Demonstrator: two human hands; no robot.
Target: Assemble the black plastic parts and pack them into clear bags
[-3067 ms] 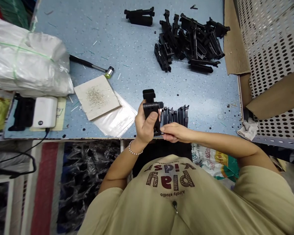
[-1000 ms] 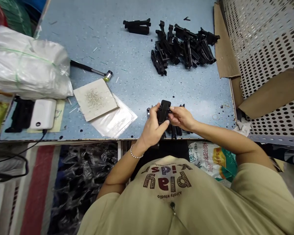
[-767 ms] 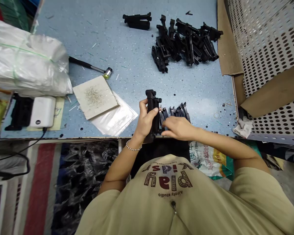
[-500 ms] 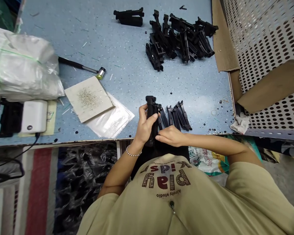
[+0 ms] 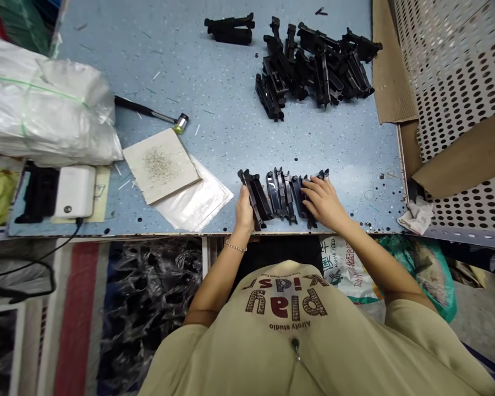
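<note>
Row of black parts [image 5: 284, 198] on surface [image 5: 231, 126] near front edge, with left hand [image 5: 244, 212] against left end, grip unclear, and right hand [image 5: 322, 201] spread loosely over right end. Probably best pressed gently, evenly, without tipping.

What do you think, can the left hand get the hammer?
Probably yes: nothing covers the hammer's head, and the board and plastic nearby lie low. The left hand is at a black part, so it would leave that first.
</note>
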